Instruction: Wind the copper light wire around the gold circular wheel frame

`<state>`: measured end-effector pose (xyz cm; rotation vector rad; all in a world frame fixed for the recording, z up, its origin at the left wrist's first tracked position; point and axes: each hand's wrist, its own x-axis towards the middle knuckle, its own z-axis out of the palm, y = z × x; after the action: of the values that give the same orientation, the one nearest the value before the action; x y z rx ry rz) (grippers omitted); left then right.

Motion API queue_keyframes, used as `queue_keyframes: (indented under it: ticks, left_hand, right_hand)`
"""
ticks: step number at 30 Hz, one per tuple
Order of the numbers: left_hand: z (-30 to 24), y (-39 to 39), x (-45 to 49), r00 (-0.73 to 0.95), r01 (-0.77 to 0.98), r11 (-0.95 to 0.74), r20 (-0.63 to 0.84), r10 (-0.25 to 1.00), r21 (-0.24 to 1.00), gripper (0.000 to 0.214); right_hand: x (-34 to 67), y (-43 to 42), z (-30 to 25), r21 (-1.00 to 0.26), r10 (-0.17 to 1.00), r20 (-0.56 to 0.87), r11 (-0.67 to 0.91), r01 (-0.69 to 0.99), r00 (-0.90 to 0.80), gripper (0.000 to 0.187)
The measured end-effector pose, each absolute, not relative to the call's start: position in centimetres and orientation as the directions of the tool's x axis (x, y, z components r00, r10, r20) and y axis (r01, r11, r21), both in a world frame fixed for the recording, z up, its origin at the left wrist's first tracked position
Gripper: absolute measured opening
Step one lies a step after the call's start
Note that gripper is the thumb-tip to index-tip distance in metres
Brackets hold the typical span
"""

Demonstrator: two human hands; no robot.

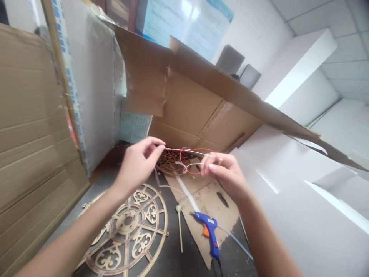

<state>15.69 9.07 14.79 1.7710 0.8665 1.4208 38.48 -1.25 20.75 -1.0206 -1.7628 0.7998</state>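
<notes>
While the left hand and the right hand hold up a thin pale wire between them, the head view shows its long axis running almost level from side to side. Both hands are closed to a pinch with their fingertips on the wire, one at each end of the stretch. A red wire loop crosses it, nearer the right hand than the left, though how the two wires join is too small to tell. Directly beneath the wire, between the hands, lies a brown wooden fretwork piece. On the dark bench, below the left hand, sits a larger round wooden fretwork wheel. Below the right hand, a blue glue gun rests on a cardboard sheet, with a small wooden stick just beside that sheet. Cardboard box flaps rise behind the hands. A printed sheet and a poster carry writing, but none of it can be read at this size.
</notes>
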Motion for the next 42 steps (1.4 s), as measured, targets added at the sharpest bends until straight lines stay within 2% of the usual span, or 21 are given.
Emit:
queue_keyframes:
  ticks: [2,4,6,8,10,12,15,17,19,22,24,26,31,35,37,42]
  left_hand:
    - [17.0,8.1,13.8,-0.045,0.151,-0.616,0.628,0.777,0.773,0.017]
    - [18.7,6.7,12.0,-0.24,0.276,-0.714,0.765,0.597,0.643,0.014]
    - [19.0,5.6,10.5,-0.307,0.404,-0.713,0.819,0.485,0.574,0.016]
    - [17.6,5.7,9.7,-0.235,0.504,-0.684,0.846,0.479,0.528,0.016]
    - [14.9,7.2,9.5,-0.04,0.563,-0.71,0.872,0.488,0.423,0.013]
    - [11.9,9.6,9.8,0.185,0.594,-0.69,0.764,0.618,0.414,0.02]
    - [8.4,12.4,10.9,0.371,0.653,-0.642,0.569,0.734,0.401,0.033]
    - [7.3,12.8,11.5,0.452,0.683,-0.632,0.466,0.76,0.367,0.048]
    - [6.9,11.8,11.8,0.492,0.657,-0.646,0.429,0.758,0.388,0.051]
    - [6.7,9.3,11.4,0.533,0.526,-0.626,0.35,0.77,0.576,0.035]
    - [6.3,7.9,10.7,0.533,0.466,-0.534,0.258,0.806,0.706,0.036]
    - [5.7,7.2,10.0,0.486,0.461,-0.465,0.224,0.845,0.755,0.033]
    - [4.6,6.8,8.2,0.439,0.454,-0.585,0.403,0.803,0.672,0.03]
    - [4.1,6.3,6.5,0.434,0.53,-0.456,0.233,0.87,0.715,0.032]
    - [3.6,6.0,5.3,0.424,0.592,-0.404,0.157,0.892,0.698,0.037]
    - [2.1,5.4,2.3,0.425,0.658,-0.378,0.093,0.9,0.651,0.041]
  right_hand:
    - [38.3,-2.0,21.3,-0.805,0.896,0.398,0.444,0.394,-0.197,0.025]
    - [37.8,-2.6,21.5,-0.752,0.908,0.403,0.401,0.522,-0.117,0.025]
    - [37.0,-2.9,21.0,-0.7,0.906,0.423,0.337,0.63,-0.014,0.023]
    - [36.3,-2.9,19.8,-0.682,0.899,0.433,0.276,0.677,0.07,0.022]
    - [35.6,-2.6,17.9,-0.707,0.911,0.393,0.212,0.675,0.125,0.021]
    - [34.8,-2.5,15.7,-0.752,0.939,0.304,0.132,0.646,0.163,0.025]
    - [33.7,-2.8,12.6,-0.832,0.976,0.135,0.018,0.554,0.17,0.038]
    - [33.1,-3.3,10.9,-0.901,0.986,0.067,-0.007,0.434,0.155,0.044]
    - [32.7,-3.9,9.4,-0.966,0.989,0.03,-0.008,0.26,0.142,0.045]
    - [32.6,-4.5,7.9,-0.999,0.991,-0.043,-0.042,-0.011,0.125,0.043]
    - [32.9,-4.6,7.5,-0.993,0.987,-0.069,-0.054,-0.1,0.144,0.044]
    - [33.3,-4.4,7.6,-0.99,0.975,-0.063,-0.035,-0.136,0.211,0.046]
    - [34.2,-3.7,8.8,-0.988,0.932,-0.021,0.036,-0.15,0.361,0.046]
    - [35.2,-3.2,9.9,-0.976,0.888,0.009,0.108,-0.19,0.459,0.046]
    - [36.3,-2.8,10.5,-0.965,0.846,0.045,0.175,-0.197,0.531,0.046]
    - [40.3,-0.7,11.8,-0.938,0.732,0.184,0.331,-0.106,0.656,0.046]
